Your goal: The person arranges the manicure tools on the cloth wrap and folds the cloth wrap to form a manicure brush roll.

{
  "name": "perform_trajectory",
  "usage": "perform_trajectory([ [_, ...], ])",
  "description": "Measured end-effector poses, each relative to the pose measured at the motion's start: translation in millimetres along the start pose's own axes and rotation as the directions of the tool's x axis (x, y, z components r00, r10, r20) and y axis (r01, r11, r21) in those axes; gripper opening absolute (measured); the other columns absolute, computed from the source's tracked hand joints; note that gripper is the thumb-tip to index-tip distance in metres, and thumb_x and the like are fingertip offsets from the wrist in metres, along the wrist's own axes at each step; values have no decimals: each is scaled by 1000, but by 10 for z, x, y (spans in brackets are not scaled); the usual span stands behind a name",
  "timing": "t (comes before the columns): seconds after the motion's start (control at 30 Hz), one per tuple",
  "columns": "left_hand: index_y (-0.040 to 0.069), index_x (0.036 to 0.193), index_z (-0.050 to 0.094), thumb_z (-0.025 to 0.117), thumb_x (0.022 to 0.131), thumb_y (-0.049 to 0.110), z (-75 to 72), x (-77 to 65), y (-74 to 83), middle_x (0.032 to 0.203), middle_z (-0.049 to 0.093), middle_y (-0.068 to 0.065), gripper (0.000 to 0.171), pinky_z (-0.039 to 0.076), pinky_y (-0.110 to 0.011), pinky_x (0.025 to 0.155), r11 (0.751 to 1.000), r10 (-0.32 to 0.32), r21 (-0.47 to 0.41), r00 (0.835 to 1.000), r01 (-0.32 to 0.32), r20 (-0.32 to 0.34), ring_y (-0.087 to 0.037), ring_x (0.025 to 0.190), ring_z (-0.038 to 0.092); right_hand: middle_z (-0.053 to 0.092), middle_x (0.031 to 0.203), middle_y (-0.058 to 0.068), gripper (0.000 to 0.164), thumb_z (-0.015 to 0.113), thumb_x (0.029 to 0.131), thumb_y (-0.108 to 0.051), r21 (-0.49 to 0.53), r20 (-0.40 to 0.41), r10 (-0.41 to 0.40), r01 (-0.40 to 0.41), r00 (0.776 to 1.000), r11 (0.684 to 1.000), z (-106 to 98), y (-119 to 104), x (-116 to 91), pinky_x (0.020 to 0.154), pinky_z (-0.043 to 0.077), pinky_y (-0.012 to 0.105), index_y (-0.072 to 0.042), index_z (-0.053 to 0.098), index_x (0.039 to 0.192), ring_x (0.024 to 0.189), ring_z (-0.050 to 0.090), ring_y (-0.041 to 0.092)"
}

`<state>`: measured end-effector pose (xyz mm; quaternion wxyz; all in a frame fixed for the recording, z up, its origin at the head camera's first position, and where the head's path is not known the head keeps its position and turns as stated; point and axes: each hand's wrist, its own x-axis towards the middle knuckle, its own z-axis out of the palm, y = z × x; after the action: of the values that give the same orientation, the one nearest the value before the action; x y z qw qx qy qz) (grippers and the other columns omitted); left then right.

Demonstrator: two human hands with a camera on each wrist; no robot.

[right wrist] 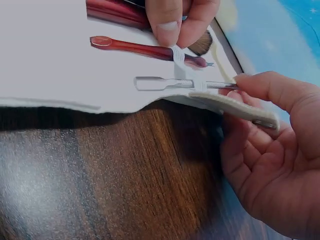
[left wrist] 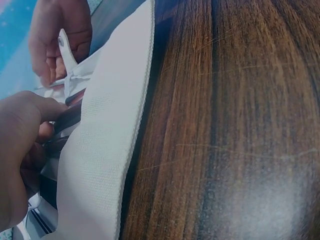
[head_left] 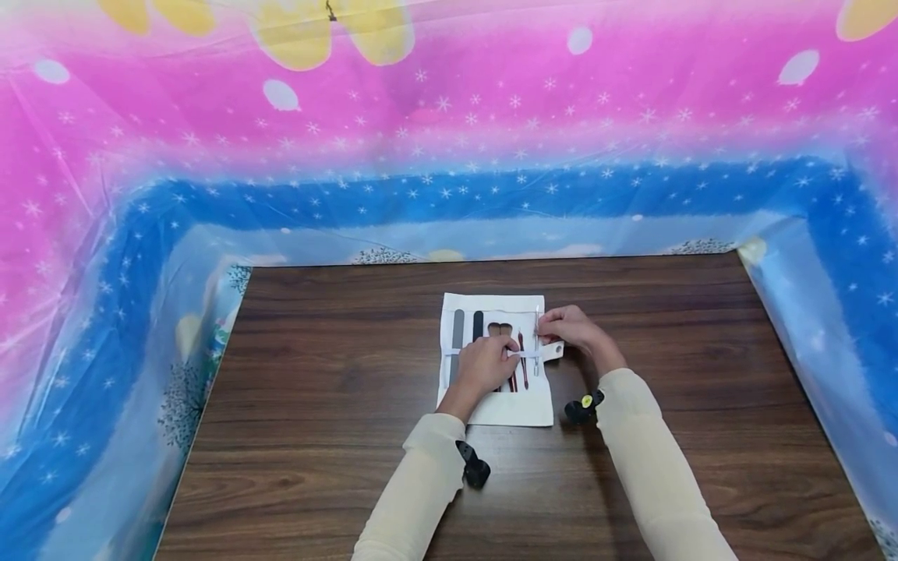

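A white fabric tool pouch (head_left: 515,410) lies unfolded on the table, its tools tucked under a white elastic band (right wrist: 179,59). My left hand (head_left: 484,364) reaches over the pouch and pinches the band beside a red-handled cuticle trimmer (right wrist: 132,47). At the pouch's right edge, my right hand (head_left: 571,324) pinches the upper shaft of a metal cuticle pusher (right wrist: 150,83), which passes under the band. A grey nail file (head_left: 458,329), a black file (head_left: 478,324) and brushes (right wrist: 202,45) sit further left, partly hidden by my left hand.
The pouch's snap strap (head_left: 553,351) sticks out at the right, close to my right hand. Beneath everything is a dark wood-grain table (head_left: 316,405). A pink and blue patterned cloth (head_left: 449,132) encloses the back and sides.
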<state>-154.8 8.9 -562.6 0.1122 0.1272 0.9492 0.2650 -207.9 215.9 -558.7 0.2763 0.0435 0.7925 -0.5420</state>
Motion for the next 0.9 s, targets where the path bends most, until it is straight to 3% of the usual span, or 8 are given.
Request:
perform_trajectory([
  [0.2, 23, 110, 74, 64, 98, 34, 3, 8, -9, 64, 55, 9, 19, 32, -24, 53, 1000, -1, 6, 1000, 1, 1, -8, 54, 48, 62, 86, -6, 33, 62, 100, -22, 69, -27, -13, 15, 1000, 998, 13, -11, 20, 66, 51, 24, 1, 60, 124, 68, 59, 8],
  [0.37, 23, 110, 75, 64, 98, 34, 3, 8, -8, 64, 55, 9, 20, 32, -24, 53, 1000, -2, 4, 1000, 2, 2, -8, 54, 49, 61, 79, -7, 37, 61, 102, -26, 56, -99, 18, -13, 995, 998, 24, -14, 53, 68, 48, 24, 2, 65, 125, 70, 57, 9],
  [0.53, 23, 111, 75, 64, 98, 33, 0, 3, -5, 64, 56, 9, 19, 32, -24, 53, 1000, -6, 4, 1000, 6, 6, -8, 55, 49, 65, 88, -3, 35, 64, 100, -24, 11, -133, 55, -54, 990, 998, 30, -36, 0, 70, 48, 25, 2, 68, 121, 72, 57, 10],
  [0.73, 24, 110, 75, 64, 99, 34, 4, 6, 1, 65, 57, 9, 19, 33, -24, 54, 1000, -19, 4, 1000, 19, 4, -8, 55, 50, 68, 114, 13, 29, 68, 96, -26, -155, -149, 64, -87, 987, 984, 120, -54, -173, 73, 45, 26, -1, 75, 109, 90, 58, 18],
  [0.9, 25, 110, 75, 64, 98, 34, 11, 13, 3, 66, 57, 9, 18, 33, -24, 54, 1000, -23, 1, 1000, 23, 2, -8, 56, 50, 68, 116, 14, 24, 71, 91, -24, -205, -177, 54, -91, 983, 975, 192, -30, -234, 69, 44, 24, -1, 78, 97, 88, 57, 18],
])
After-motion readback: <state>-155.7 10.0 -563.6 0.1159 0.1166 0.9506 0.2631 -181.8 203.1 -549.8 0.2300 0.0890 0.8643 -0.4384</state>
